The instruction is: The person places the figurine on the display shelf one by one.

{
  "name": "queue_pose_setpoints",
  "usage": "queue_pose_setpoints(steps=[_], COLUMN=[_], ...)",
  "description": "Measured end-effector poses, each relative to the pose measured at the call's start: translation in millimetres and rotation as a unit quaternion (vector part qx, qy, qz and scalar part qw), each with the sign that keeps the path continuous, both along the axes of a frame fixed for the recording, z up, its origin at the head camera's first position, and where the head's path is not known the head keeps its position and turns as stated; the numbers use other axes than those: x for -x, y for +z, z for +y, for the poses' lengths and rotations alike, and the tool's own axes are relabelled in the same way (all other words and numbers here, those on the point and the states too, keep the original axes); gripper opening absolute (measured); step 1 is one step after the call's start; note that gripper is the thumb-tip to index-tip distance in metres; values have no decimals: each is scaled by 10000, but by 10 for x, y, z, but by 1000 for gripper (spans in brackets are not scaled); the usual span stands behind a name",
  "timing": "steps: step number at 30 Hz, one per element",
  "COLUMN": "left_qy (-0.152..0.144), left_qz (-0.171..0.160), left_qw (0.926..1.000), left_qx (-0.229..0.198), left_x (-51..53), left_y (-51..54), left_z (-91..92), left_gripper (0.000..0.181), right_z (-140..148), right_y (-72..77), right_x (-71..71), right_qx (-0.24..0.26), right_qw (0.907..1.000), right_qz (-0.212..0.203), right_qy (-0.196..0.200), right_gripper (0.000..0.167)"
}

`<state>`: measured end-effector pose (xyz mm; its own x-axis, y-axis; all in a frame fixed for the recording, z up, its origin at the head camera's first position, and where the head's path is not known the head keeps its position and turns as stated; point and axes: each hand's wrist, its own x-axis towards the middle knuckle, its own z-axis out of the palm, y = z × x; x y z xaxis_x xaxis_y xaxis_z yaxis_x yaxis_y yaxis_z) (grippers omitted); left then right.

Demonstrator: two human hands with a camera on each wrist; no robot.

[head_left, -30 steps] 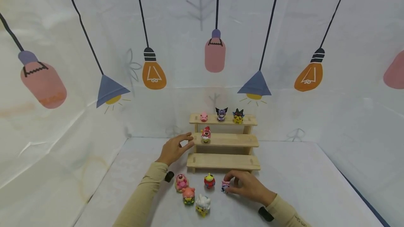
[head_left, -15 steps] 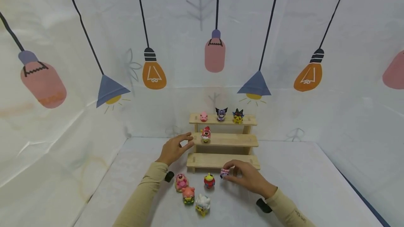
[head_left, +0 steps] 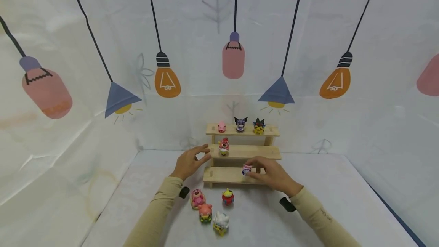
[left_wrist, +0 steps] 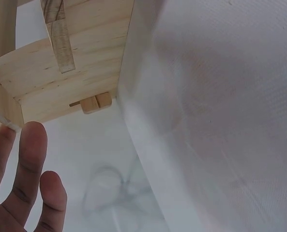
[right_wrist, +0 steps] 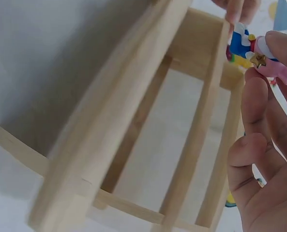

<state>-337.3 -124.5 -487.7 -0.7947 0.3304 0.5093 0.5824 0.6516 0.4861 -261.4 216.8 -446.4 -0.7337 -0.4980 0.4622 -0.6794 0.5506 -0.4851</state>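
A small pink and blue figurine [head_left: 246, 169] is pinched between thumb and fingers of my right hand [head_left: 272, 173], over the lowest shelf [head_left: 223, 175] in the head view. The right wrist view shows the same figurine [right_wrist: 259, 54] at the fingertips of that hand [right_wrist: 274, 140]. My left hand [head_left: 188, 162] is at the left end of the middle shelf [head_left: 252, 152], fingers slightly bent, holding nothing. In the left wrist view its fingers [left_wrist: 31, 159] lie by the wooden stand [left_wrist: 85, 43]; whether they touch it, I cannot tell.
A red figurine [head_left: 224, 146] stands on the middle shelf; a pig [head_left: 221, 127], a dark-eared figurine [head_left: 241, 124] and a yellow one [head_left: 258, 126] stand on top. In front lie pink [head_left: 197, 199], coral [head_left: 205, 213], white [head_left: 221, 222] and red-blue [head_left: 228, 197] figurines.
My right hand has lifted the small figurine from the table and carried it forward to the lowest shelf. The left hand has stayed in place.
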Motion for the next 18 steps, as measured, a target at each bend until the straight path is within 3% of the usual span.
queue_pose_setpoints(steps=[9, 18], left_qy=[54, -10], left_qz=[-87, -130], left_qw=[9999, 9999], left_qx=[-23, -10], left_x=[27, 37], left_y=[-25, -6], left_z=[-8, -8], left_gripper=[32, 33], right_z=[-7, -42], right_y=[169, 232], right_x=[312, 541], right_qx=[98, 170], right_qw=[9994, 9983], right_qz=[163, 97], right_qy=[-280, -545], right_gripper=[30, 30])
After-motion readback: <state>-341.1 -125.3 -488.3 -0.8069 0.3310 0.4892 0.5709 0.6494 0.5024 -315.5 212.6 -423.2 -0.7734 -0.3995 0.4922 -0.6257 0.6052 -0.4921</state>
